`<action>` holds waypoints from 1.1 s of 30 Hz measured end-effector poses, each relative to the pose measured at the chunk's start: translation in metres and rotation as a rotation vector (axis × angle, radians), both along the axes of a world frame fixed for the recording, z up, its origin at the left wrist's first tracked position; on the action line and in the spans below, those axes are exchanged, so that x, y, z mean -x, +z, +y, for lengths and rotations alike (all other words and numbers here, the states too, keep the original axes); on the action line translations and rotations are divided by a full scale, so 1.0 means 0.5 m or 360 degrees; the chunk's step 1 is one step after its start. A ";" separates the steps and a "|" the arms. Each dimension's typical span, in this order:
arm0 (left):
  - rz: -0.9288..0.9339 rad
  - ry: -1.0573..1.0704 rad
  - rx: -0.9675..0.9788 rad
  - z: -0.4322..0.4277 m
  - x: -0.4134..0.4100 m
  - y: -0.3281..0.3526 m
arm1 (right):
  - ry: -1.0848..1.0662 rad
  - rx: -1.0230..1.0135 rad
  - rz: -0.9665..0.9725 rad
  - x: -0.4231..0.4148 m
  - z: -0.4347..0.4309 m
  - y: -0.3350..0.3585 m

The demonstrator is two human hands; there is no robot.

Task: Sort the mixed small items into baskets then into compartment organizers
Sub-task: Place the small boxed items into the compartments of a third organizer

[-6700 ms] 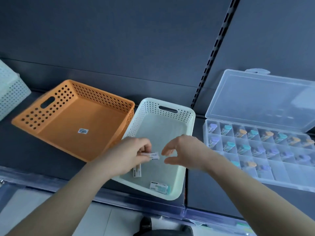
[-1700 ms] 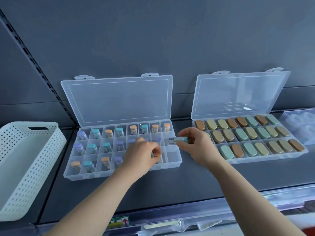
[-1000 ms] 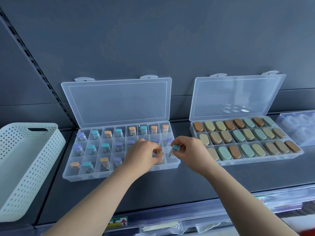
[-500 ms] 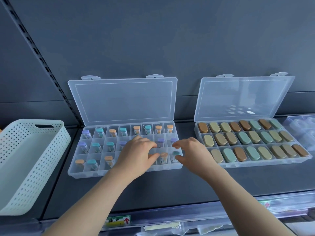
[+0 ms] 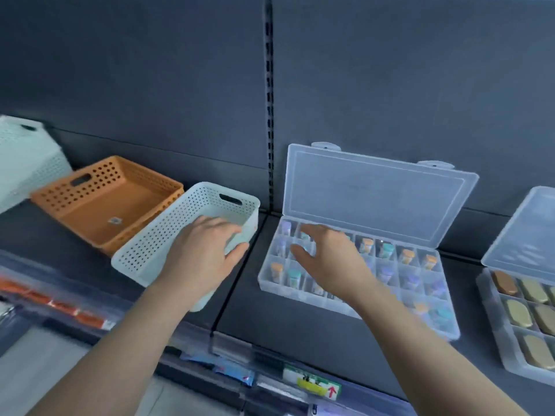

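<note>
A white perforated basket (image 5: 156,244) stands on the dark shelf, left of centre. My left hand (image 5: 201,256) hovers over its right end with relaxed fingers and holds nothing; what lies inside the basket is hidden under the hand. To the right sits a clear compartment organizer (image 5: 432,280) with its lid up, holding several small vials with purple, teal and orange caps. My right hand (image 5: 333,262) is spread over the organizer's left compartments, fingers loose, nothing in it.
An orange perforated basket (image 5: 90,205) sits behind the white one, and another pale basket (image 5: 27,157) stands at the far left. A second open organizer (image 5: 495,313) with oval tan and brown pieces lies at the right edge. A vertical slotted rail (image 5: 269,100) divides the back wall.
Both hands set their vials in the organizer and let go. The view has swung left; my left hand has moved from the organizer to over the white basket, and the right hand trails leftward.
</note>
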State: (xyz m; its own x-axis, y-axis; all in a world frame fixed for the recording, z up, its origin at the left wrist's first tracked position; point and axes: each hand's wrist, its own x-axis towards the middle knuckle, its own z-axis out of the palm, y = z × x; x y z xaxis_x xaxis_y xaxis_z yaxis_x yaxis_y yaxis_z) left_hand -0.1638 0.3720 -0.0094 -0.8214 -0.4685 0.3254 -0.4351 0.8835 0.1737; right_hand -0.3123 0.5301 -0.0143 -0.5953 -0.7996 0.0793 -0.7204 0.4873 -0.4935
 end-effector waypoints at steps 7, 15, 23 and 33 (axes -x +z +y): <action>-0.0231 0.0467 -0.0197 -0.201 -0.178 -0.030 | -0.0159 -0.0151 -0.0316 -0.112 -0.211 -0.033; -0.0309 0.0399 -0.0221 -0.281 -0.198 -0.071 | -0.0477 -0.0206 -0.0751 -0.161 -0.284 -0.096; 0.0057 0.0372 -0.0534 -0.291 -0.205 -0.056 | -0.0463 0.0122 -0.0652 -0.155 -0.276 -0.035; 0.0919 0.0589 -0.0707 -0.379 -0.363 0.136 | 0.0007 0.0518 -0.0203 -0.249 -0.435 0.188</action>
State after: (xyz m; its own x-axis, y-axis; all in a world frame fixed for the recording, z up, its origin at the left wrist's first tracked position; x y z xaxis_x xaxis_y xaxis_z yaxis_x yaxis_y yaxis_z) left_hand 0.0178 0.1824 0.0588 -0.3476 -0.8616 0.3700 -0.4200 0.4959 0.7601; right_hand -0.1880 0.3126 0.0797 -0.6134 -0.7472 0.2559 -0.6446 0.2865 -0.7088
